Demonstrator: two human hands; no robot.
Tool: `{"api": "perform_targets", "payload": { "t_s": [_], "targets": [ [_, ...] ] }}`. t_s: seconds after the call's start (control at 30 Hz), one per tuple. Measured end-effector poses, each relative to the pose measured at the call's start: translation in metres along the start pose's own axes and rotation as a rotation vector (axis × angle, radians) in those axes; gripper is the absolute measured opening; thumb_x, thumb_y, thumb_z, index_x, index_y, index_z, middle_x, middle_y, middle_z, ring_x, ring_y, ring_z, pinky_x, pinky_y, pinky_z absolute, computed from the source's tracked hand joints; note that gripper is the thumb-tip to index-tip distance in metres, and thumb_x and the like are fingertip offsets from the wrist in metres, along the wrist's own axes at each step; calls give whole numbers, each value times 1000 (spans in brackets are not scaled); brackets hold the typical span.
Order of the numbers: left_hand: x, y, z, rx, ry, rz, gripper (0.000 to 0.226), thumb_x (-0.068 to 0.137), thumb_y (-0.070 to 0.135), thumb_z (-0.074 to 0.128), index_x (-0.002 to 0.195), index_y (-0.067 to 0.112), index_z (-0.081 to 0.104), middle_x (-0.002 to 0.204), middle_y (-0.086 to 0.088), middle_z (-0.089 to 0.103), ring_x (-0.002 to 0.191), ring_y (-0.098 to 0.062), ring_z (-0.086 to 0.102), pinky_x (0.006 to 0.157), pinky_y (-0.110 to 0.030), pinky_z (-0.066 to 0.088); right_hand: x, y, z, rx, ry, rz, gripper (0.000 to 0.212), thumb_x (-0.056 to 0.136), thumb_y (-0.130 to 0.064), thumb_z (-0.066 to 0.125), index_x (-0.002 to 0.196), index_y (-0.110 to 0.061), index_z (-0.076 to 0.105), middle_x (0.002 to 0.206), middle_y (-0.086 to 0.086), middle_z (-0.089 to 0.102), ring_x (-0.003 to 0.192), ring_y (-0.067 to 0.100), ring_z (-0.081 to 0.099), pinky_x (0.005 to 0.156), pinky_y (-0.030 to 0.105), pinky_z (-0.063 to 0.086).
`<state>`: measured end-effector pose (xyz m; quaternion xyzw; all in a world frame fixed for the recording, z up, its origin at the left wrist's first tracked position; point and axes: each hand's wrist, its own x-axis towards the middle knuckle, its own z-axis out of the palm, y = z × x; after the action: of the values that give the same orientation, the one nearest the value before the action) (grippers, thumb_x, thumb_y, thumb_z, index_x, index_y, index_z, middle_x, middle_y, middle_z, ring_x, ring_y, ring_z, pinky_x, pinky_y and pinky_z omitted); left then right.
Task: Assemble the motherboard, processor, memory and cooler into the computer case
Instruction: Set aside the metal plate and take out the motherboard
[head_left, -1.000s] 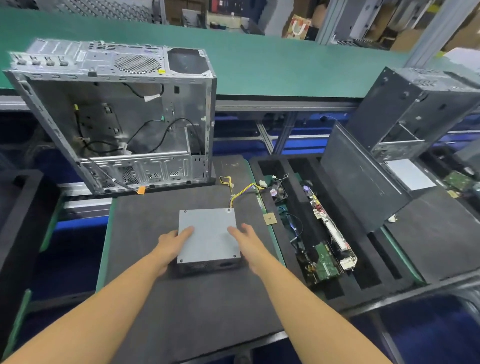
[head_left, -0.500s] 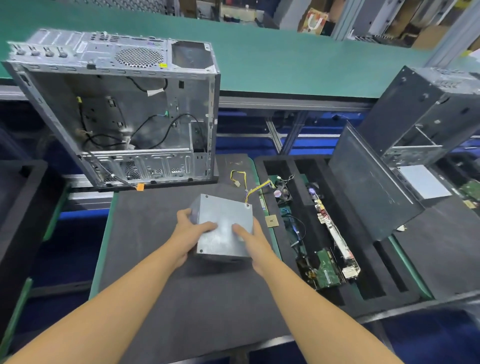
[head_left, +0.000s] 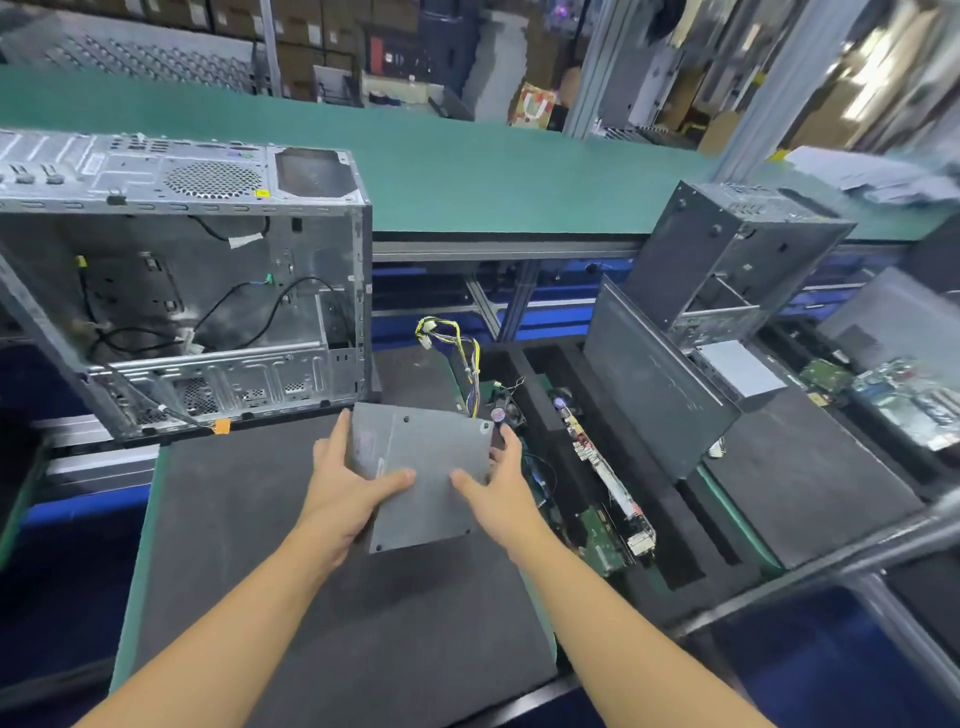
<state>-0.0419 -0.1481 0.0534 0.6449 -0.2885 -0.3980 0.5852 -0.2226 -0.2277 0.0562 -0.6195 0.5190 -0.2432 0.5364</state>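
Both hands hold a grey metal box (head_left: 421, 457) tilted above the black foam mat (head_left: 249, 571).

The left hand (head_left: 348, 488) clamps the box's nine o'clock edge, thumb on the top face and fingers curled round the side. The right hand (head_left: 498, 488) grips the three o'clock edge the same way. Yellow wires (head_left: 457, 348) rise from the box at twelve o'clock. The open computer case (head_left: 208, 291) stands at ten o'clock of the box. Circuit boards (head_left: 602, 467) sit on edge in the foam tray (head_left: 675, 530) at three o'clock.
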Motion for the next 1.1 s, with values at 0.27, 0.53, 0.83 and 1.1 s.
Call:
{"api": "perform_targets", "payload": {
  "t_s": [0.27, 0.53, 0.83, 1.1],
  "targets": [
    [-2, 14, 2, -190, -88, -22, 93, 62, 9, 89, 140, 37, 45, 129, 0, 53, 112, -18, 60, 94, -42, 51, -8, -2, -20, 264, 5, 89, 96, 76, -52, 79, 153, -28, 26, 148, -3, 47, 127, 9, 54, 104, 32, 44],
    [-2, 25, 17, -446, -547, -197, 53, 71, 15, 71, 123, 22, 61, 124, -16, 64, 100, -33, 67, 83, -51, 56, -19, -16, -65, 339, -140, 31, 96, 64, -55, 90, 143, -38, 39, 130, -3, 68, 116, 20, 68, 89, 35, 57],
    [22, 57, 125, -407, -651, -189, 43, 87, 32, 66, 125, 14, 59, 122, -9, 68, 106, -24, 66, 78, -34, 56, -23, -80, -159, 240, 196, -143, 67, 64, -39, 87, 121, -47, 52, 115, 6, 68, 90, 23, 75, 67, 36, 60],
    [106, 44, 204, 200, -289, 23, 18, 96, 17, 53, 99, 27, 68, 99, 7, 71, 86, -7, 66, 62, -17, 44, 29, -104, -222, -34, 487, -197, 71, 66, -51, 79, 124, -57, 38, 131, -6, 53, 117, 23, 58, 95, 52, 53]
  ]
}}
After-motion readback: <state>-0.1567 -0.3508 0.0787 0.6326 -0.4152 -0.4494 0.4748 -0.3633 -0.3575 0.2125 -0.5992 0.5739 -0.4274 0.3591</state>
